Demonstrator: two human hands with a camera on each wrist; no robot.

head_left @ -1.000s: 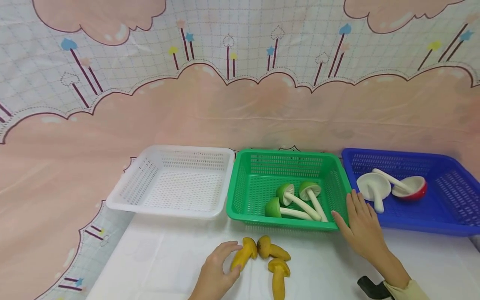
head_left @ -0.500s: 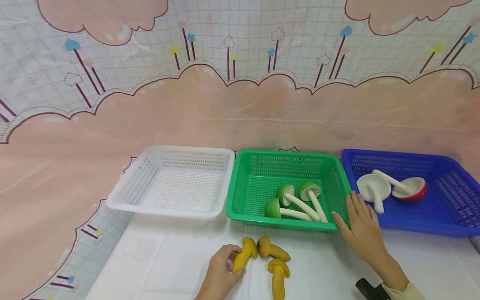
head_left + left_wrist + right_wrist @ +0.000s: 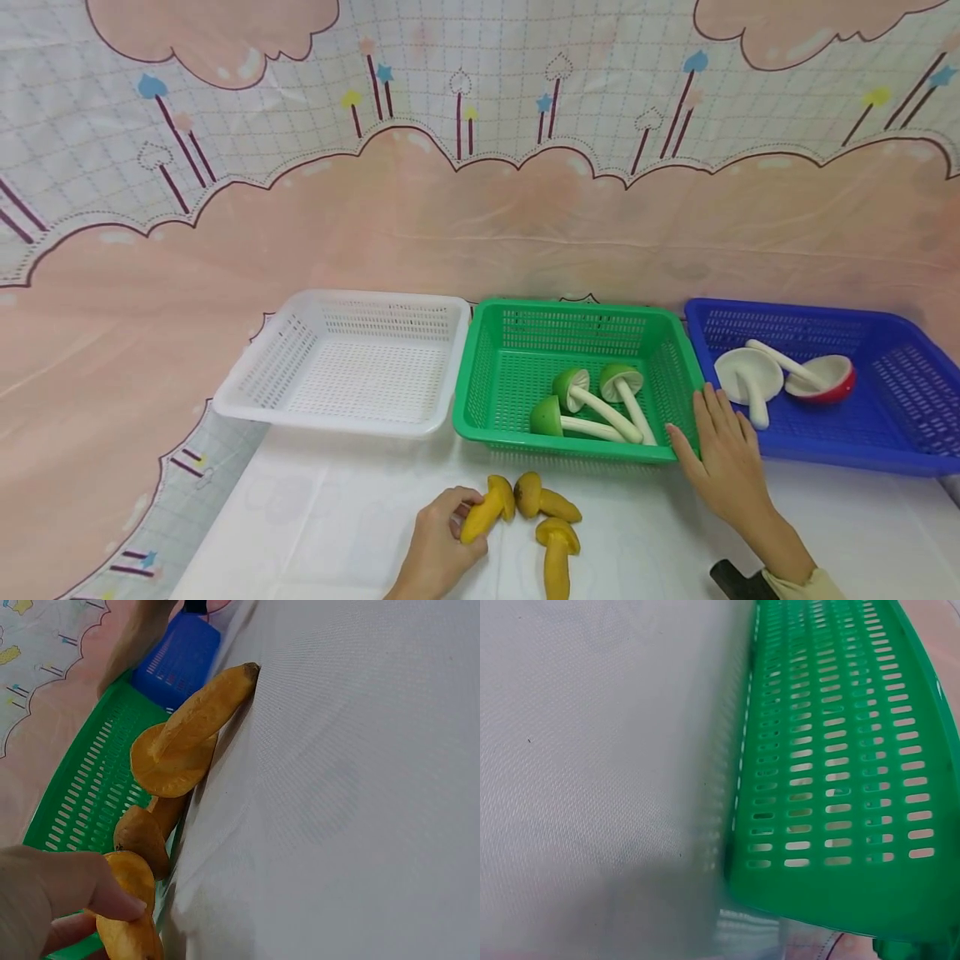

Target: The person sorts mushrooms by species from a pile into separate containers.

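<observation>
- Nearest the person, the lower mushroom (image 3: pixel 557 550) is lying on the worktop (image 3: pixel 315 517), at 4 o'clock from the grasp.
- And here's the left hand (image 3: pixel 438 537), pinching the held mushroom (image 3: pixel 482 520) by its stem, cap pointing to 1 o'clock; whether it's clearing the worktop, I can't tell.
- A firm pinch and a straight-up lift would be serving well, as the dark-spotted mushroom (image 3: pixel 547 497) is crowding that cap at 3 o'clock.
- Well apart, towards 3 o'clock, the right hand (image 3: pixel 722 467) is resting, fingers extended, against the green basket (image 3: pixel 513 375), gripping nothing.
- That basket is sitting at 1 o'clock, holding three green-capped mushrooms (image 3: pixel 546 417); its near rim is blocking any low path forward.
- The white basket (image 3: pixel 375 367) is waiting at 10 o'clock; the blue basket (image 3: pixel 892 425), at 2, is holding two mushrooms (image 3: pixel 748 375).
- Behind everything, a patterned cloth (image 3: pixel 465 217) is hanging.
</observation>
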